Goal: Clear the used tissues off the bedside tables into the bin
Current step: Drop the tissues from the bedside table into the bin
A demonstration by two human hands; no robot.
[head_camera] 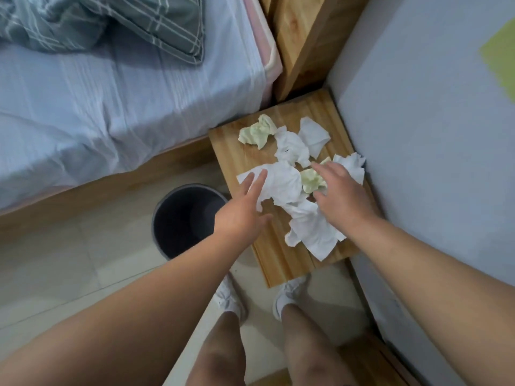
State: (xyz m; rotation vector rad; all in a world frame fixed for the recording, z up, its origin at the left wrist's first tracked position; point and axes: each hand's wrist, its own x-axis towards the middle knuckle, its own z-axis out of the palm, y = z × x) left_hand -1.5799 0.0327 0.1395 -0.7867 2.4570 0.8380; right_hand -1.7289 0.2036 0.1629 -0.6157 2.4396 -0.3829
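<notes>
The used tissues (281, 182) lie in a loose heap on the wooden bench (278, 260) just right of the frame's centre. Most are white, with an upper green wad (257, 132) at the heap's top left and a middle green wad (312, 181) at its heart. My left grip (245, 207) is released, with straight fingers whose tips rest on the left flap of the big white sheet. My right grip (342, 196) is spread over the heap's right side, thumb and forefinger either side of the middle green wad but not clenched on it. To gather well, I judge both grips should sweep inward so the heap bunches between them. They should take in the far pieces toward the top of the bench, then squeeze firmly before lifting, since loose corners could drop off. The bin (178, 218) stands on the floor left of centre, close by the bench's left edge; whether they touch I cannot tell. The right palm hides whatever lies beneath it, and my left forearm covers part of the bin's rim. A yellow-green patch (501, 57) at the upper right edge is cut off and too blurred to name.
</notes>
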